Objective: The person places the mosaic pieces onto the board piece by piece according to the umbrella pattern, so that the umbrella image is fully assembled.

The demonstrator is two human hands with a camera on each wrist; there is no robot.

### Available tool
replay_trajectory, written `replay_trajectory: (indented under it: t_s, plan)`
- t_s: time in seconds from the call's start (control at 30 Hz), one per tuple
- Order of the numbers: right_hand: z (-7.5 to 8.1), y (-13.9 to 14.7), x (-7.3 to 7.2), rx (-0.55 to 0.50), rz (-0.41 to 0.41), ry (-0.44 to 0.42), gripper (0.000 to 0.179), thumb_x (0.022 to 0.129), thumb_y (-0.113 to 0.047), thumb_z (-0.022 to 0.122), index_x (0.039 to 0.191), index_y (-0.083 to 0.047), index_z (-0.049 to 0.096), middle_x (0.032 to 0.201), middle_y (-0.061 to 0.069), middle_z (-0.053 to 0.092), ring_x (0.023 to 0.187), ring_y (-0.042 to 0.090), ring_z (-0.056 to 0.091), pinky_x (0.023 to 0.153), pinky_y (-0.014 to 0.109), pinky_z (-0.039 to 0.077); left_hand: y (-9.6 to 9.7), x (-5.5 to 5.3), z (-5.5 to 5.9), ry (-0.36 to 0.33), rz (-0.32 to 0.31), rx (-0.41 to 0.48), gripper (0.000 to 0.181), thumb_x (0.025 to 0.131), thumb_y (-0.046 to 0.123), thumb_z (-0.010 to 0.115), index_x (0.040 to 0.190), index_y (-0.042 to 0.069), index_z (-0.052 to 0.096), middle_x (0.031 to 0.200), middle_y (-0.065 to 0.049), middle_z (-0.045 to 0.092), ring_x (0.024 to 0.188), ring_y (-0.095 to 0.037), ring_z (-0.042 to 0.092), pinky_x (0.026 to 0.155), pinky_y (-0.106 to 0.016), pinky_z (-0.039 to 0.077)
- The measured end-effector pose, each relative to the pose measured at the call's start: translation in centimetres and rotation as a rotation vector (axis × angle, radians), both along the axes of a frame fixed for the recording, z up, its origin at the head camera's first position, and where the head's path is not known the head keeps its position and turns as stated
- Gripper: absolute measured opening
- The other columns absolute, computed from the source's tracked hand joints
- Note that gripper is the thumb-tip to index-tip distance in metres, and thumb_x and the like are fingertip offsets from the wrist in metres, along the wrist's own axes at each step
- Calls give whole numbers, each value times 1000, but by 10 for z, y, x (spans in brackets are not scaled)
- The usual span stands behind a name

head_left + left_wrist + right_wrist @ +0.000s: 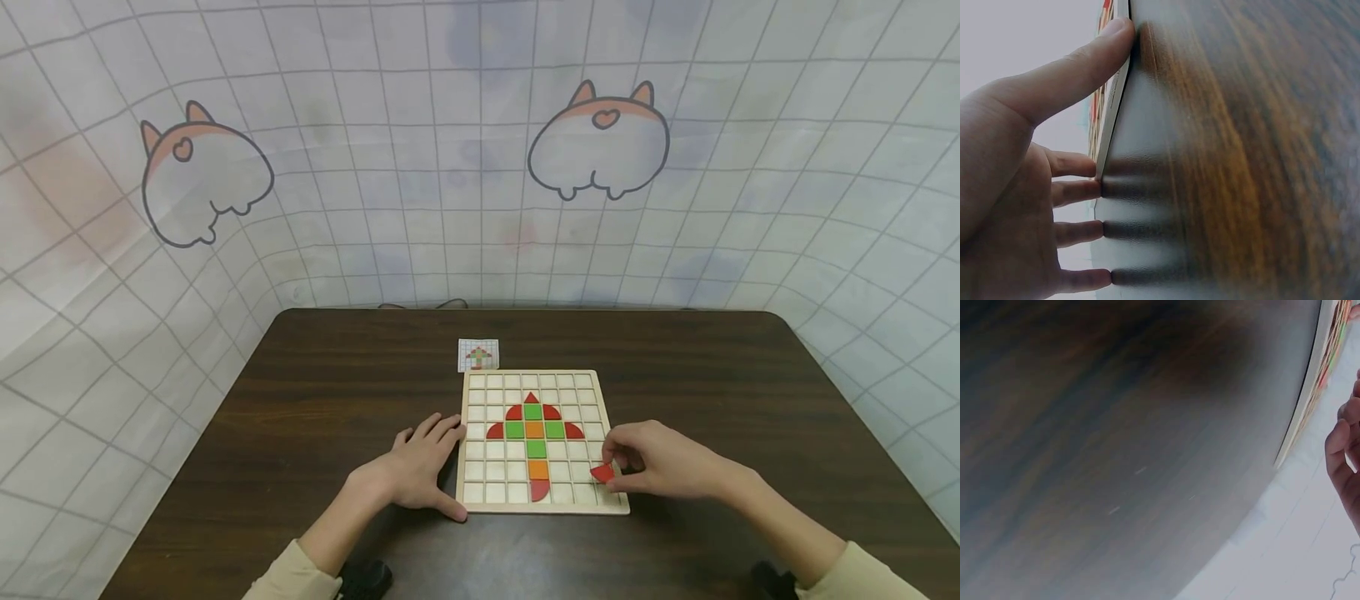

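Note:
A square wooden grid board (480, 493) lies on the table, its cells framed by raised strips. Red, green and orange tiles, among them an orange square (534, 430) and a red triangle (530, 398), form a figure in its middle. Over the lower right cells, my right hand (663, 460) pinches a red quarter-circle tile (602, 473) between thumb and fingers; the right wrist view shows only part of that hand (1349, 440). My left hand (417, 467) rests with spread fingers against the board's left edge, thumb at the lower left corner, as the left wrist view (1029, 169) confirms.
A small pattern card (478, 355) with a similar coloured figure lies just beyond the board's upper left corner. The dark wood table (337, 358) extends around the board. Behind it hangs a white gridded curtain (420, 167) with cartoon drawings.

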State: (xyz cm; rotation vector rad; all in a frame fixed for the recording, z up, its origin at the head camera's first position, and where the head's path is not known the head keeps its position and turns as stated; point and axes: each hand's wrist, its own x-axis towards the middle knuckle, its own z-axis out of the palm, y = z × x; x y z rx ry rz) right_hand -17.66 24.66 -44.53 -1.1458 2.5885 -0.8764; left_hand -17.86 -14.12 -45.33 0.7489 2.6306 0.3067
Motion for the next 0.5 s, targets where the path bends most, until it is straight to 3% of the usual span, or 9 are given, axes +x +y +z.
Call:
replay_trajectory:
  t_s: [0.5]
  plan:
    - [-7,-47,-3,85,-25,36,28,84,-40,86,90,-25,64,78,-11,56,68,3,48,61,24,43,-1,0,-2,-1,0,11,114,76,69,80,162,12,30,169,-10,19,154,-38,13,111,-69,22]
